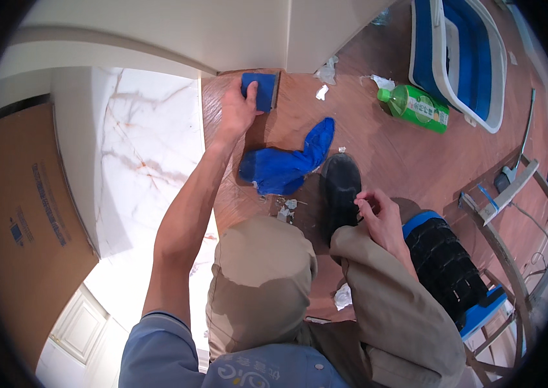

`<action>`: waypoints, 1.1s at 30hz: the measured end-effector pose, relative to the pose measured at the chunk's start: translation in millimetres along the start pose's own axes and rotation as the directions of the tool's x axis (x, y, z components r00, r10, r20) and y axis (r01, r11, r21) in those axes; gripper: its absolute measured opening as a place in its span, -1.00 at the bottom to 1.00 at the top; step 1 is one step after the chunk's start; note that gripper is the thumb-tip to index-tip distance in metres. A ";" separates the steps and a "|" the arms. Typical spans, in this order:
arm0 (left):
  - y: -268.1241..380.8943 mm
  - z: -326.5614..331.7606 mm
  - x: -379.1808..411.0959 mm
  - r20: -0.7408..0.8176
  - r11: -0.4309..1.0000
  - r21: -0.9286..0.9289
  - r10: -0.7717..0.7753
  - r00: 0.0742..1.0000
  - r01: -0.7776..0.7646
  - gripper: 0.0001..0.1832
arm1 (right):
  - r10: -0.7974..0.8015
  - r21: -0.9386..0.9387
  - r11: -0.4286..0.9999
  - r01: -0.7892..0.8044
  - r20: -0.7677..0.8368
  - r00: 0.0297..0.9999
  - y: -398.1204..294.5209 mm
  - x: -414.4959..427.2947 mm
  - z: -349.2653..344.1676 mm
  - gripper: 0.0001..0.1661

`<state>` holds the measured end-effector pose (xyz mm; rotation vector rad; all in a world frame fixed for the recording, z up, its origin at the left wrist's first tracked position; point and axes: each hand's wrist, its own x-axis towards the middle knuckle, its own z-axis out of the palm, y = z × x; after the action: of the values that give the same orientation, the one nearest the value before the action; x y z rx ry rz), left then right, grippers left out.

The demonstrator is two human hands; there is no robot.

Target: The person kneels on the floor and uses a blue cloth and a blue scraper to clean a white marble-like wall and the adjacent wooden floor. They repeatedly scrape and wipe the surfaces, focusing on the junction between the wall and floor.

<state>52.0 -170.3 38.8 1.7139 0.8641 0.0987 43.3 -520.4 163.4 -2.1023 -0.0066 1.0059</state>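
Note:
My left hand grips a flat blue scraper with a straight edge on its right side, low over the wood-look floor beside the base of a cream panel. Below it lies a crumpled blue cloth on the floor. My right hand is by my right knee, above the black shoe, with thumb and fingertips close together. Whether a small thing is pinched between them cannot be told. Small white debris lies between the cloth and my left knee.
A green plastic bottle lies beside a blue and white collapsible bucket at the upper right. A black and blue tool bag and a metal stepladder stand at the right. White marble-look flooring and a cardboard sheet are at the left.

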 end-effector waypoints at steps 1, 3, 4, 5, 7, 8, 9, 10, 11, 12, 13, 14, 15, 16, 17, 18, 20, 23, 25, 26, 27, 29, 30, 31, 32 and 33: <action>0.0 7.7 2.2 0.012 1.000 -0.009 0.015 1.000 -0.015 -0.63 | 0.006 -0.006 1.000 -0.006 -0.003 1.000 -0.8 -2.2 -3.5 -0.84; -3.3 10.7 2.5 -0.005 0.998 0.035 0.057 0.998 -0.057 -0.67 | 0.007 0.006 1.000 -0.007 0.028 1.000 2.3 -2.0 -1.2 -0.84; -4.7 13.2 1.7 -0.004 0.998 0.045 0.036 0.999 -0.036 -0.68 | 0.015 0.004 1.000 -0.015 0.030 0.999 3.9 -2.9 -0.1 -0.84; -5.7 17.7 0.9 0.002 0.999 0.048 0.013 1.000 -0.013 -0.69 | 0.028 -0.003 1.000 -0.027 0.026 0.999 4.7 -4.4 0.1 -0.85; -2.4 23.3 -2.1 -0.030 0.999 0.025 0.045 0.999 -0.044 -0.71 | 0.045 -0.017 0.999 -0.044 0.040 0.998 4.1 -5.9 -1.2 -0.85; -1.2 24.9 -1.2 -0.040 0.998 0.031 0.053 0.998 -0.052 -0.72 | 0.052 -0.026 0.998 -0.050 0.058 0.997 1.7 -6.7 -2.7 -0.85; -3.6 25.9 0.7 -0.051 0.998 0.037 0.060 0.997 -0.058 -0.72 | 0.059 -0.035 0.998 -0.057 0.077 0.995 -0.5 -7.1 -3.7 -0.85; -6.1 26.4 2.3 -0.053 0.997 0.035 0.074 0.996 -0.072 -0.73 | 0.064 -0.048 0.997 -0.060 0.082 0.995 -1.5 -7.0 -4.0 -0.85; -8.7 26.4 3.5 -0.056 0.996 0.034 0.088 0.995 -0.087 -0.75 | 0.069 -0.060 0.996 -0.063 0.089 0.994 -2.2 -6.8 -4.2 -0.85; -7.6 27.5 3.5 -0.055 0.994 0.031 0.105 0.993 -0.103 -0.76 | 0.075 -0.071 0.995 -0.068 0.090 0.993 -2.0 -7.1 -4.9 -0.85; -7.0 27.3 2.9 -0.075 0.994 0.032 0.110 0.991 -0.108 -0.76 | 0.068 -0.036 0.997 -0.066 0.081 0.994 0.7 -7.1 -3.9 -0.84; -6.5 26.1 2.3 -0.095 0.993 0.035 0.116 0.989 -0.113 -0.76 | 0.062 -0.001 0.998 -0.062 0.074 0.995 5.1 -6.6 -1.5 -0.84; -6.2 24.4 1.4 -0.117 0.992 0.039 0.121 0.986 -0.117 -0.77 | 0.056 0.035 0.998 -0.058 0.068 0.996 7.1 -6.3 0.3 -0.83; -6.1 22.0 0.0 -0.137 0.994 0.042 0.101 0.985 -0.096 -0.76 | 0.059 0.023 0.998 -0.061 0.083 0.995 5.9 -5.9 1.0 -0.83; 0.4 30.4 0.0 -0.137 0.996 0.017 0.084 0.987 -0.083 -0.76 | 0.073 -0.002 0.997 -0.073 0.068 0.995 0.3 -8.6 -4.8 -0.83; 0.6 29.3 -2.4 -0.154 0.998 0.017 0.063 0.986 -0.062 -0.76 | 0.079 -0.013 0.997 -0.078 0.080 0.994 -1.5 -7.9 -4.1 -0.83; 0.8 28.5 -8.2 -0.115 0.997 -0.023 0.067 0.991 -0.070 -0.76 | 0.076 -0.015 0.997 -0.075 0.075 0.994 -2.2 -6.9 -2.3 -0.82; -2.8 31.2 -7.3 -0.119 0.997 -0.012 0.079 0.990 -0.081 -0.77 | 0.056 -0.016 0.998 -0.055 0.090 0.994 -1.1 -4.4 1.3 -0.82; -2.6 33.9 -5.1 -0.135 0.996 0.003 0.089 0.987 -0.089 -0.78 | 0.052 -0.011 0.999 -0.051 0.098 0.994 -1.1 -3.4 3.6 -0.82; -2.6 34.0 -4.0 -0.143 0.995 0.003 0.095 0.985 -0.095 -0.78 | 0.053 -0.007 0.999 -0.052 0.101 0.994 -2.7 -3.0 5.2 -0.82; -5.7 34.5 -3.4 -0.152 0.995 -0.001 0.098 0.984 -0.099 -0.78 | 0.056 -0.007 0.998 -0.056 0.102 0.993 -3.8 -3.5 6.4 -0.82; -15.2 29.6 -1.0 -0.201 0.993 0.059 0.113 0.973 -0.103 -0.77 | 0.073 -0.012 0.997 -0.072 0.107 0.992 -3.7 -4.2 7.9 -0.81; -13.5 27.8 -1.1 -0.221 0.991 0.086 0.124 0.967 -0.107 -0.77 | 0.082 -0.015 0.997 -0.081 0.102 0.991 -2.9 -4.7 7.0 -0.81; -12.1 26.4 -3.0 -0.199 0.998 0.013 0.061 0.978 -0.059 -0.75 | 0.075 -0.020 0.997 -0.074 0.095 0.993 -2.3 -5.3 6.4 -0.81; -10.9 25.0 -6.9 -0.170 0.998 -0.059 -0.001 0.985 -0.009 -0.73 | 0.068 -0.024 0.997 -0.066 0.087 0.994 -1.7 -6.1 5.7 -0.81; -4.6 23.5 -13.0 -0.135 0.991 -0.128 -0.062 0.989 0.044 -0.70 | 0.063 -0.028 0.998 -0.061 0.078 0.995 -1.5 -7.0 4.1 -0.81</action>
<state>51.8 -196.5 31.4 1.5803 0.9852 0.2333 36.3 -518.9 167.4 -2.0962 0.0064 1.1313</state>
